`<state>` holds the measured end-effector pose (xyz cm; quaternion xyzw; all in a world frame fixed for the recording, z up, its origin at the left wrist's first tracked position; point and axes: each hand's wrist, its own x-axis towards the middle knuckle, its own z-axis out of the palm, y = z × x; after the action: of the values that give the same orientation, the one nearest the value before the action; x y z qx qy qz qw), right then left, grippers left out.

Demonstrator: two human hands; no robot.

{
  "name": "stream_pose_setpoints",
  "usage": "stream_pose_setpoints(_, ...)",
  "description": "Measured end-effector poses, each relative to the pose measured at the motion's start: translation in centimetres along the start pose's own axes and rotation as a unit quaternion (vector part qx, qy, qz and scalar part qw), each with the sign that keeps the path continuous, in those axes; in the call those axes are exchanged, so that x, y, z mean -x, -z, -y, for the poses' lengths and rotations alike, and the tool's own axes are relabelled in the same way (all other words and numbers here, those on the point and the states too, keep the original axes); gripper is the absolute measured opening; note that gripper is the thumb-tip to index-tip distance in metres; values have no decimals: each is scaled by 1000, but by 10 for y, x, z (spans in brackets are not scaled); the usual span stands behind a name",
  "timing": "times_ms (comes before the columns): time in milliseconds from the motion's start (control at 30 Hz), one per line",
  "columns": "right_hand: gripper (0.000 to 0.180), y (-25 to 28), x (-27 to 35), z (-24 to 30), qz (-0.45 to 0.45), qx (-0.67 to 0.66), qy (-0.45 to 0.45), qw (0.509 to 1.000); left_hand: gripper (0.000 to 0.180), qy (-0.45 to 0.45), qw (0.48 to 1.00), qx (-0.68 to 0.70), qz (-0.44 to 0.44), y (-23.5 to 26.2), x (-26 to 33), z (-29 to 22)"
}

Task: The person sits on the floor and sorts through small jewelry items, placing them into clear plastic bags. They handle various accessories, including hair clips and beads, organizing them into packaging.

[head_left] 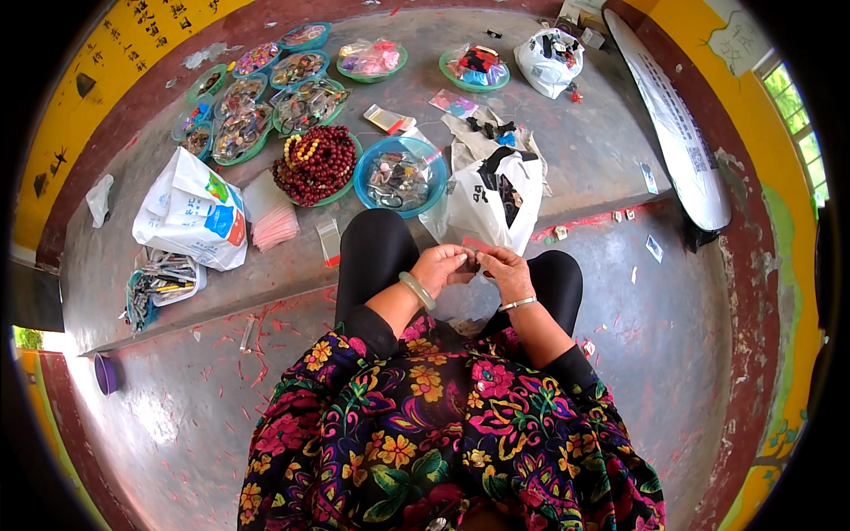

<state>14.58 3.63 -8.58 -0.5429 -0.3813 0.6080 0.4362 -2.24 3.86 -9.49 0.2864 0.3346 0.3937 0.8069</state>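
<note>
My left hand (440, 268) and my right hand (508, 273) meet above my lap, fingers closed in a pinch. Between them is a small clear plastic bag with a red strip (479, 243) along its top; anything inside it is too small to make out. A larger crumpled clear plastic bag (469, 302) lies on my lap just under the hands. Right beyond them stands a white plastic bag (521, 205) with dark items in its mouth. To its left, a blue basin (361, 184) holds bagged small goods.
Dark red bead strings (314, 173) fill a green basin, with several more basins of trinkets behind. A stack of red-edged clear bags (275, 225) lies beside a large white bag (181, 212). A tub of pens (189, 289) and a purple bucket (106, 374) are at left.
</note>
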Motion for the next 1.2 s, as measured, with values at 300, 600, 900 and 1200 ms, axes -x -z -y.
stream_pose_setpoints(300, 9, -2, 0, -4, -67, -43, -22, 997, 15, 14, 999, 18, 24, 0, 0, 0)
stream_pose_setpoints(600, 6, -6, 3, -8, -42, -49, -5, 998, 14, 6, 999, 29, -15, 0, -2, 2)
stream_pose_setpoints(900, 8, -2, 1, -19, -31, -32, 95, 995, 16, -5, 998, 54, -10, 9, -6, 8)
stream_pose_setpoints(1200, 6, 1, 5, -15, -13, -62, 93, 994, 19, 15, 995, 95, 3, 4, -3, 0)
